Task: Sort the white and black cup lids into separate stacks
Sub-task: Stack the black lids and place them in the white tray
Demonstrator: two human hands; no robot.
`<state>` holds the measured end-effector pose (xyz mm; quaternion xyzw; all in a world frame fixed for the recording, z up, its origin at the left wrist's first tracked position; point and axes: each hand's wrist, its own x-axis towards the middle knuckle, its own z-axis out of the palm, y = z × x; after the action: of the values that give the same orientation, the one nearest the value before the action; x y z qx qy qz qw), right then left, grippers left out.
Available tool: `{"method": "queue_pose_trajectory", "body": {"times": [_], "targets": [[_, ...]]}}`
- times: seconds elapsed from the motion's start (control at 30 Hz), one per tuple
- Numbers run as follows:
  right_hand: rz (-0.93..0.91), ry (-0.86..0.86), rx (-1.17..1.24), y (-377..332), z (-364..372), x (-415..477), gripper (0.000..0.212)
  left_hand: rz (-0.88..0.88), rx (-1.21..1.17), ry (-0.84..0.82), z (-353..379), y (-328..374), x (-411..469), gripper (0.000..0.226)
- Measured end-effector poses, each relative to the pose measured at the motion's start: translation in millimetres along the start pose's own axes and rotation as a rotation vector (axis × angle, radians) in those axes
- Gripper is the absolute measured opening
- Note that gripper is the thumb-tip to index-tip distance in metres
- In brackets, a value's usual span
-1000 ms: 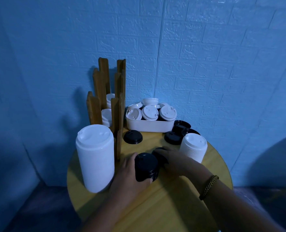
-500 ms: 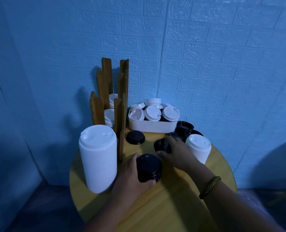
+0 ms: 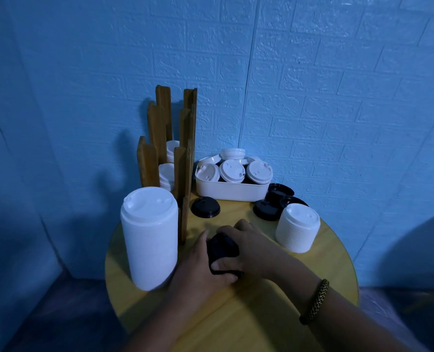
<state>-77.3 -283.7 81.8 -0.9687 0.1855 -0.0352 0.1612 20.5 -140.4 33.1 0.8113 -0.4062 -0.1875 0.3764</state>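
A person's left hand [image 3: 198, 270] and right hand [image 3: 254, 247] are gripping a black stack [image 3: 222, 248] of lids mid-table [image 3: 325, 275]; the left is cupping its left side, the right is covering its top, fingers curled round it; a tall white stack [image 3: 150, 237] is standing just left, a short white stack [image 3: 298, 227] to the right; loose black lids [image 3: 205, 207] are lying beside a bin [image 3: 232, 191] holding white lids behind.
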Motion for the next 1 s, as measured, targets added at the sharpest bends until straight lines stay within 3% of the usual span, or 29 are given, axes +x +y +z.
{"method": "queue_pose_trajectory", "body": {"times": [0.23, 0.3, 0.4, 0.47, 0.5, 0.63, 0.83, 1.0], "targets": [[0.034, 0.131, -0.036, -6.0, 23.9, -13.4, 0.075, 0.021, 0.049, 0.0, 0.6, 0.1, 1.3, 0.109], [0.008, 0.089, -0.029, -2.8, 24.7, -13.0, 0.074, 0.048, 0.067, 0.007, 1.5, 0.0, 0.2, 0.102], [0.043, -0.062, 0.364, 11.4, 11.5, 0.4, 0.073, 0.073, 0.069, 0.048, 2.8, 1.0, -0.3, 0.098], [0.077, -0.012, 0.654, 20.2, 3.5, 17.0, 0.074, 0.066, 0.074, 0.056, 3.0, 1.9, -0.2, 0.098], [0.076, 0.04, 0.68, 23.1, 1.9, 27.5, 0.068, 0.061, 0.072, 0.052, 2.9, 2.1, 0.2, 0.099], [0.057, 0.024, 0.571, 29.6, 5.2, 74.7, 0.05, 0.016, 0.075, 0.032, 2.1, 2.3, 0.0, 0.101], [0.117, -0.083, 0.475, 35.2, 1.1, 96.4, 0.053, -0.014, 0.075, 0.045, 1.3, 4.0, 0.8, 0.102], [0.048, 0.018, 0.137, 59.3, 9.8, 62.5, 0.057, 0.027, 0.065, 0.042, 1.4, 2.0, -0.2, 0.1]]}}
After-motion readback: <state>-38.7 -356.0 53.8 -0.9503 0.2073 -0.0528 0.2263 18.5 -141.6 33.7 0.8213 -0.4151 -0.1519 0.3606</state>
